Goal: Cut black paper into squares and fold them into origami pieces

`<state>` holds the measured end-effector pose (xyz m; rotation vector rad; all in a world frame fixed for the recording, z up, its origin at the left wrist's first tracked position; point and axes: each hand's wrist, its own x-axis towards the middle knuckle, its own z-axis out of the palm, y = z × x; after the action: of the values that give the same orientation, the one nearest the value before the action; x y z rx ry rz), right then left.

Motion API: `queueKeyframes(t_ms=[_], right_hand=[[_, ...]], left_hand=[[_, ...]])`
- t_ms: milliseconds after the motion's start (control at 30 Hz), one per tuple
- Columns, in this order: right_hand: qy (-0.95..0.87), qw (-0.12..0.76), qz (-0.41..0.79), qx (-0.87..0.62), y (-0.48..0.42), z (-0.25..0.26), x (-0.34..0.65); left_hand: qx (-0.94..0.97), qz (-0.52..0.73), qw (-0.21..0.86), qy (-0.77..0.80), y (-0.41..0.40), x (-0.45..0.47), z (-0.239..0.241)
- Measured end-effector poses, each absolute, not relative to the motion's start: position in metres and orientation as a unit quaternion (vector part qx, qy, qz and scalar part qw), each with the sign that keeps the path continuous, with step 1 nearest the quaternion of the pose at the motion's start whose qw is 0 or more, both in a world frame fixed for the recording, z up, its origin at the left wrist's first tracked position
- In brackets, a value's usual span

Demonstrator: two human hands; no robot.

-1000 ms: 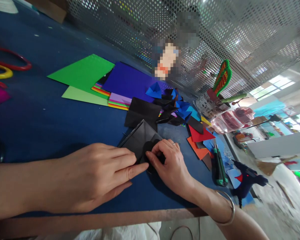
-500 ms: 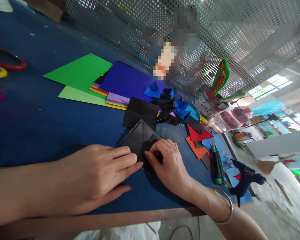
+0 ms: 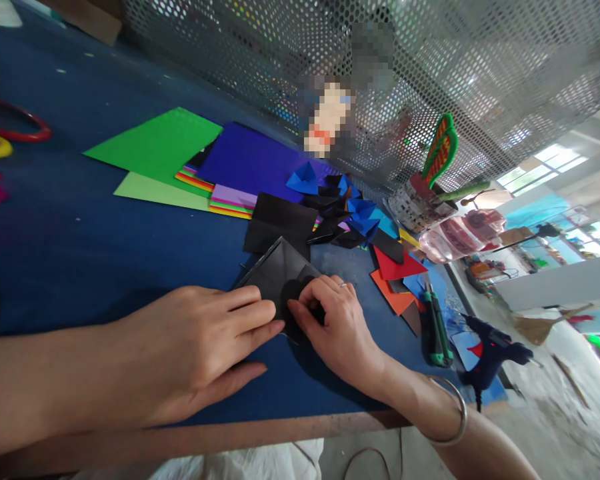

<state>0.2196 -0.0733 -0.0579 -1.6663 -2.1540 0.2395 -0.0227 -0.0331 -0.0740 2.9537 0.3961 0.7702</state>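
Note:
A folded black paper sheet lies on the blue table near its front edge. My left hand rests flat on the sheet's near-left corner, fingers stretched out and pressing down. My right hand is curled, its fingers pinching a small black rounded piece on top of the sheet. A ring shows on one finger and a metal bangle on that wrist.
Green sheets, a purple sheet and a stack of coloured paper lie behind. Folded blue and black pieces, red and orange triangles, a green cutter and a blue glue gun sit right. Perforated metal screen behind.
Both hands stay on the black paper; the left fingers have drawn back slightly and the view has shifted a little.

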Motion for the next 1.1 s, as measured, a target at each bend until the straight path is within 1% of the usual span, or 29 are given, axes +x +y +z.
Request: queueKeyframes(t_ms=[233,633,733,867,1100], right_hand=[[-0.773,0.206,0.075,-0.595,-0.074,-0.058,0.219],[-0.768,0.212,0.107,-0.595,-0.072,-0.057,0.222],[-0.766,0.215,0.094,-0.599,-0.073,-0.057,0.224],[-0.754,0.199,0.072,-0.622,-0.072,-0.057,0.226],[-0.752,0.177,0.106,-0.627,-0.069,-0.052,0.230]], left_hand=[[0.956,0.257,0.052,0.132,-0.032,-0.018,-0.071],[0.954,0.272,0.022,0.121,-0.032,-0.017,-0.072],[0.955,0.268,0.029,0.123,-0.032,-0.018,-0.072],[0.953,0.266,0.057,0.131,-0.032,-0.020,-0.071],[0.957,0.247,0.075,0.136,-0.033,-0.020,-0.070]])
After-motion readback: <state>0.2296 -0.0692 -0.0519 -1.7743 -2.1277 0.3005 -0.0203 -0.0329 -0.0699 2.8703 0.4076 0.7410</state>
